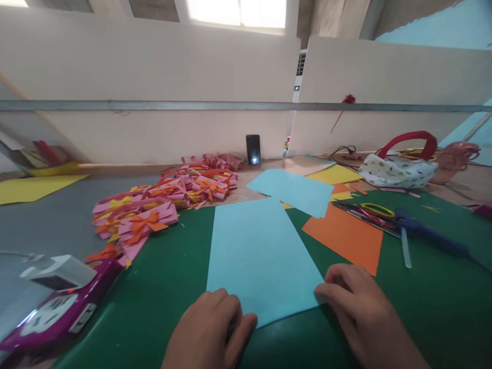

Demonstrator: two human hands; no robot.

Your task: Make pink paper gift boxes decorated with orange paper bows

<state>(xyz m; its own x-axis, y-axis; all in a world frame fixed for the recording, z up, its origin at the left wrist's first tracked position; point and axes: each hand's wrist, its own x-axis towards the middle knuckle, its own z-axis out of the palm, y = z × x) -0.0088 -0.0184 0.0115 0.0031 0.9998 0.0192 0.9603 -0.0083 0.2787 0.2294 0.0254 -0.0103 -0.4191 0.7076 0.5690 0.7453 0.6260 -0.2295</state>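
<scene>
A light blue sheet of paper (pixel 257 251) lies on the green mat in front of me. At its near left corner my left hand (pixel 211 328) is closed, fingers curled over the paper and thumb at the near edge. My right hand (pixel 357 305) pinches the near right corner between thumb and fingers. Just beyond lie another light blue piece (pixel 294 189) with a rounded end and an orange sheet (pixel 346 236), partly overlapped by it.
Pink paper pieces with orange bows (pixel 149 223) are heaped at left, near a purple power strip (pixel 88 302) with a white charger (pixel 63 271). At right lie scissors (pixel 378 210) and a blue glue gun (pixel 430 236). A phone (pixel 253 149) leans against the back wall.
</scene>
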